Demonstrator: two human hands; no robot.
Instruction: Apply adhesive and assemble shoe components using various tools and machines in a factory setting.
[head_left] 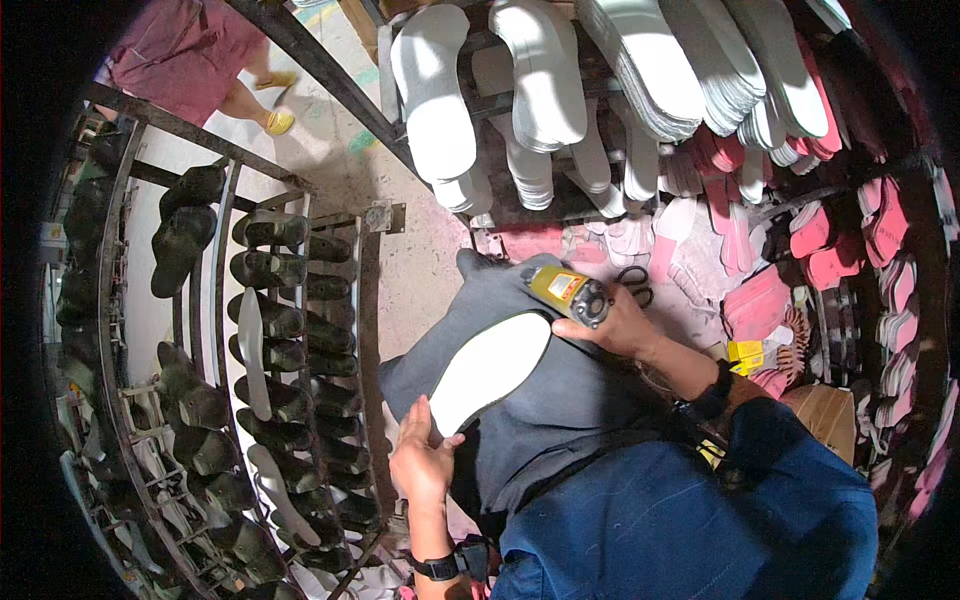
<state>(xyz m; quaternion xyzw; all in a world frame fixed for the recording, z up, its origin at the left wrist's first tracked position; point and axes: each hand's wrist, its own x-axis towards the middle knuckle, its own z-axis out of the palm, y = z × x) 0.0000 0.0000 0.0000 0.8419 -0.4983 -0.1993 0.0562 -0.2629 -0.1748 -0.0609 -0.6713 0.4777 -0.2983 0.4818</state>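
Observation:
A white insole (490, 365) with a thin dark edge lies slanted over the dark apron (560, 400) on my lap. At its narrow lower end, my left hand (422, 462) grips it between thumb and fingers. My right hand (622, 325) is beside the wide upper end, its thumb at the insole's edge. That hand is closed around a yellow cylindrical tool (556, 288) with a black end and a printed label. The tool's far end is blurred against the apron, and some of my right fingers are hidden behind it.
Metal racks of dark shoes (275, 270) stand on the left. A shelf with stacks of white insoles (635, 60) is ahead, with pink insoles (755, 305), scissors (634, 286) and a yellow box (745, 355) at right. A person in a pink garment (185, 50) stands beyond the racks.

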